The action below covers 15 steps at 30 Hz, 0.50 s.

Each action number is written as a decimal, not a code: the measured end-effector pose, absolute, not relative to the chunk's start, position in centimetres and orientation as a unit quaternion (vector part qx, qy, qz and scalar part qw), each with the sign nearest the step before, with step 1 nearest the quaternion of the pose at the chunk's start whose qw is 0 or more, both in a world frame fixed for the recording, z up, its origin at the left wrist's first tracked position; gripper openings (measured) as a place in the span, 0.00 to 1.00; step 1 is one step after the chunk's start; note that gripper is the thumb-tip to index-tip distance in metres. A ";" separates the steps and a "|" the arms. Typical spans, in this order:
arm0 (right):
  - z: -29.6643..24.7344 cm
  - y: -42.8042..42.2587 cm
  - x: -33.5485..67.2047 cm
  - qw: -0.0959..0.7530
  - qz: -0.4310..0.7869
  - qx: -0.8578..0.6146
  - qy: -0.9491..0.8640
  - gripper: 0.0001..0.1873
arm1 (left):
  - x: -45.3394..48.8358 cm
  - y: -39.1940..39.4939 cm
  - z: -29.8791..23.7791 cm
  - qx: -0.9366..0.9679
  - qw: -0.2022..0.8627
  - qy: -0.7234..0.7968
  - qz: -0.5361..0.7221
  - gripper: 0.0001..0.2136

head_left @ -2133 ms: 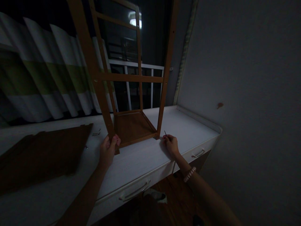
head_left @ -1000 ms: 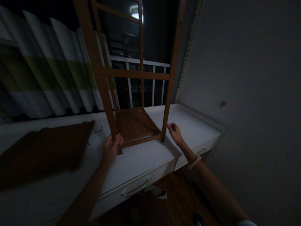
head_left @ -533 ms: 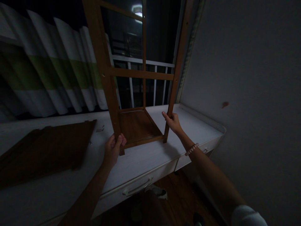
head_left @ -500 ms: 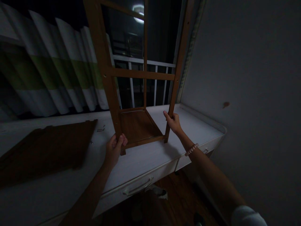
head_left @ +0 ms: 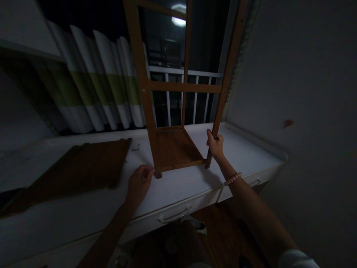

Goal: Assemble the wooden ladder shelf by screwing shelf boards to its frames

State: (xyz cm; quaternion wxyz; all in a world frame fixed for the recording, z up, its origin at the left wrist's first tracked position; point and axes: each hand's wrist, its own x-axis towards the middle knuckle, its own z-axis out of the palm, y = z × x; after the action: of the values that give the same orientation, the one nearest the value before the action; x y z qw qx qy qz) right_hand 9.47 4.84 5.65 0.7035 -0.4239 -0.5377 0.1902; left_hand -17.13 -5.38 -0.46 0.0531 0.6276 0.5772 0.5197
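Observation:
A brown wooden shelf frame (head_left: 185,88) stands upright on a white desk top (head_left: 178,182), with a wooden panel (head_left: 177,147) set in as its lowest shelf. My right hand (head_left: 216,145) wraps round the front right leg, a little above its foot, with the thumb pointing up. Beside the foot of the front left leg is my left hand (head_left: 141,182), its fingers curled and the thumb and fingertips close together at the leg's outer side. Whether those fingertips hold anything small is hidden.
A loose brown wooden board (head_left: 83,167) lies flat at the left. Several small screws (head_left: 135,149) rest between board and frame. Behind are a striped curtain (head_left: 103,85) and a dark window with white bars (head_left: 195,100). A wall (head_left: 306,93) bounds the right; a drawer handle (head_left: 175,216) juts out in front.
My left hand has let go of its wrapped hold on the front left leg and slid down and outward to the foot. The right hand keeps its grip. The view has shifted left.

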 end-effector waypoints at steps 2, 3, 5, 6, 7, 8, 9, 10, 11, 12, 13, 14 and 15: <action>5.4 5.2 9.5 0.711 0.190 -0.419 -0.532 0.24 | -17.5 -6.1 -0.8 0.671 0.059 0.575 0.465 0.07; 5.3 5.3 9.4 0.713 0.189 -0.417 -0.531 0.25 | -17.5 -6.3 -1.0 0.682 0.065 0.575 0.446 0.07; 5.1 5.3 9.4 0.712 0.189 -0.418 -0.531 0.25 | -17.3 -6.3 -1.2 0.688 0.068 0.585 0.424 0.07; 5.1 5.3 9.4 0.712 0.188 -0.421 -0.530 0.25 | -17.2 -6.1 -1.3 0.690 0.067 0.590 0.415 0.07; 5.1 5.2 9.4 0.712 0.187 -0.424 -0.528 0.25 | -17.0 -6.0 -1.4 0.692 0.067 0.593 0.407 0.07; 5.1 5.0 9.4 0.712 0.185 -0.428 -0.526 0.25 | -16.9 -5.8 -1.4 0.695 0.066 0.595 0.400 0.08; 5.2 4.8 9.4 0.711 0.182 -0.432 -0.524 0.25 | -16.7 -5.7 -1.4 0.698 0.064 0.597 0.391 0.08; 5.2 4.6 9.4 0.712 0.179 -0.434 -0.522 0.25 | -16.5 -5.6 -1.4 0.700 0.061 0.600 0.383 0.09; 5.2 4.4 9.4 0.712 0.176 -0.436 -0.521 0.25 | -16.3 -5.5 -1.3 0.700 0.056 0.604 0.376 0.10; 5.2 4.3 9.4 0.711 0.176 -0.436 -0.522 0.25 | -16.1 -5.5 -1.3 0.698 0.049 0.609 0.372 0.10; 5.2 4.1 9.4 0.711 0.177 -0.436 -0.523 0.25 | -16.0 -5.4 -1.2 0.695 0.041 0.615 0.370 0.10; 5.2 4.0 9.4 0.711 0.178 -0.435 -0.523 0.25 | -15.9 -5.4 -1.2 0.692 0.034 0.619 0.369 0.10; 5.2 3.9 9.5 0.711 0.179 -0.436 -0.523 0.25 | -15.8 -5.4 -1.2 0.689 0.027 0.624 0.369 0.10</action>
State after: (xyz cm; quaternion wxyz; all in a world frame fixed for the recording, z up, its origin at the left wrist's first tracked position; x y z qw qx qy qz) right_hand 9.45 3.86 5.20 0.7106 -0.4356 -0.5227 0.1791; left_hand -15.78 -5.41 -1.16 0.0269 0.6886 0.6235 0.3692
